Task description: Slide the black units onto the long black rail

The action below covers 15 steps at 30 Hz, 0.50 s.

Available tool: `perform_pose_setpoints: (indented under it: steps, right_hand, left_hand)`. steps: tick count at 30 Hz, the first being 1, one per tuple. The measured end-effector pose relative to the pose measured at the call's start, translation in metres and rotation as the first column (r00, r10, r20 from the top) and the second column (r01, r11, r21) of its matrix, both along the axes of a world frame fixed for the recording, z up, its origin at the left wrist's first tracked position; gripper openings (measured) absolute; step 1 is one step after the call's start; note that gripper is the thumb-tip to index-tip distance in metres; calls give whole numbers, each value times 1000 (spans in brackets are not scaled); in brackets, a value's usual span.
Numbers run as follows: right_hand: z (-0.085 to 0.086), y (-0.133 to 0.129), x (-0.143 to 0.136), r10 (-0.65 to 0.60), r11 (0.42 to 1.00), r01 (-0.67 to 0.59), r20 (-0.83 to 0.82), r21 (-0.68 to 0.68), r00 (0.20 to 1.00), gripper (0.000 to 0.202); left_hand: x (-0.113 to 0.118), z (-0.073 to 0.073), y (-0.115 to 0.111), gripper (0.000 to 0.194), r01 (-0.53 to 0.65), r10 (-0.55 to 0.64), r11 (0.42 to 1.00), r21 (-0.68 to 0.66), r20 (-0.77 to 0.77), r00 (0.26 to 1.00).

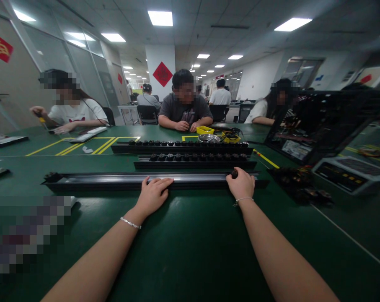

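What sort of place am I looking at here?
Probably an electronics assembly workshop: a green table marked with yellow tape, black rails holding rows of small dark parts, and what looks like an open computer case at the right.

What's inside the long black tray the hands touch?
A shiny floor, dark parts at the left end, and a small black piece by the right hand. That hand and the left hand hide what's behind them.
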State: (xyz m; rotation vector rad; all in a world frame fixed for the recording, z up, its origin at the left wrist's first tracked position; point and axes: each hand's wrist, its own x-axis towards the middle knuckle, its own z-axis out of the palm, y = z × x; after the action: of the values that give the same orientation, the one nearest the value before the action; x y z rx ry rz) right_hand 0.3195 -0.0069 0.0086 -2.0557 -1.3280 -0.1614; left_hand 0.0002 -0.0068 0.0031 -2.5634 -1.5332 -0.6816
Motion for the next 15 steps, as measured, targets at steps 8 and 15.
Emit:
perform_pose_setpoints:
  steps: [8, 15]
  right_hand:
    - [0, 0, 0, 0, 1000, 0, -6, 6, 1000, 46]
    - [0, 0, 0, -13, 1000, 13, -11, 2, 1000, 44]
  left_hand:
    - [0, 0, 0, 44, 2, -2, 1000, 8, -2, 1000]
    - [-1, -1, 2, 43, 4, -4, 1000, -7, 0, 1000]
